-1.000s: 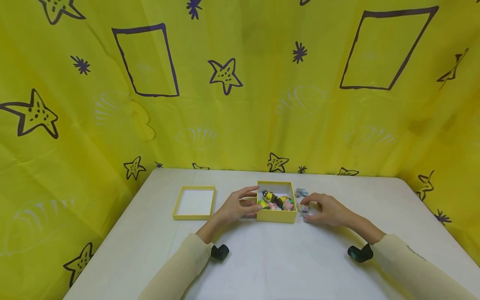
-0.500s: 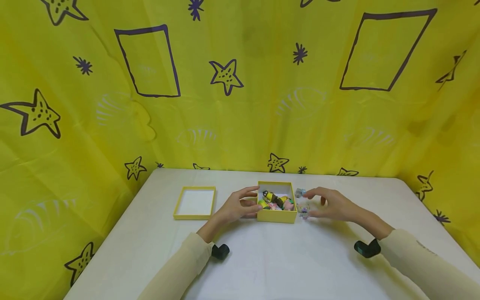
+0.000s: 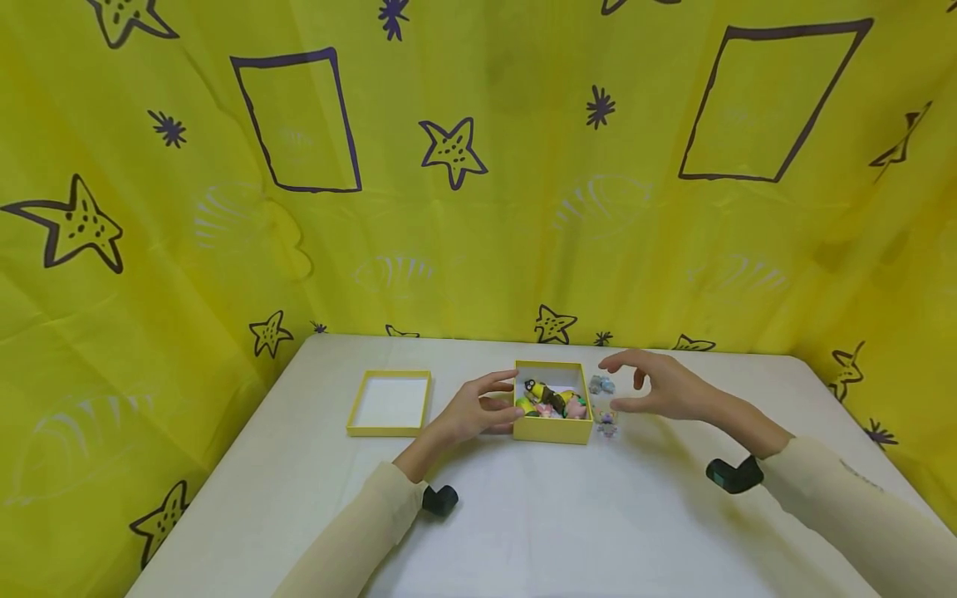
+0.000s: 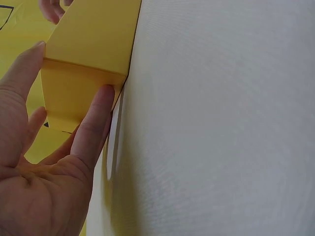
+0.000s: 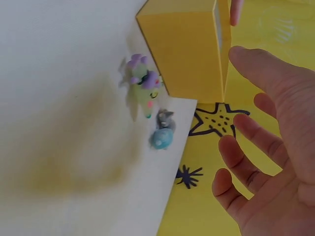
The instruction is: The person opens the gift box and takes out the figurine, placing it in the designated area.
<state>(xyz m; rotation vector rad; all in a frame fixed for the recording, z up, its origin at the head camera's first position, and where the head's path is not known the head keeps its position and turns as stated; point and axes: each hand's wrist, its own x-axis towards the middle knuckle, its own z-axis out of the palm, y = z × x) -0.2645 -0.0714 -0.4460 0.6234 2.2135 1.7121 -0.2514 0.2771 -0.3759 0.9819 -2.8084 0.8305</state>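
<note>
A yellow box (image 3: 553, 430) without its lid holds several small toy figures, among them a yellow and dark one (image 3: 548, 396) and a pink one (image 3: 575, 408). Against its left wall rest the fingertips of my left hand (image 3: 473, 411), fairly straight; the left wrist view shows them touching the yellow side (image 4: 81, 37). To the box's right, my right hand (image 3: 661, 389) hovers with fingers spread and nothing held. Below it on the table lie a grey and light-blue figurine (image 5: 163, 132) and a pale green and purple figurine (image 5: 145, 81).
A shallow yellow lid (image 3: 390, 403) with a white inside lies on the white table (image 3: 523, 515), left of the box. Yellow curtain (image 3: 478, 249) with star drawings hangs behind the table and along both sides.
My right hand has lifted and drawn away from the figurine at the box's right, moving toward the table's back. The green and purple figurine is left lying there. My left hand stays on the box.
</note>
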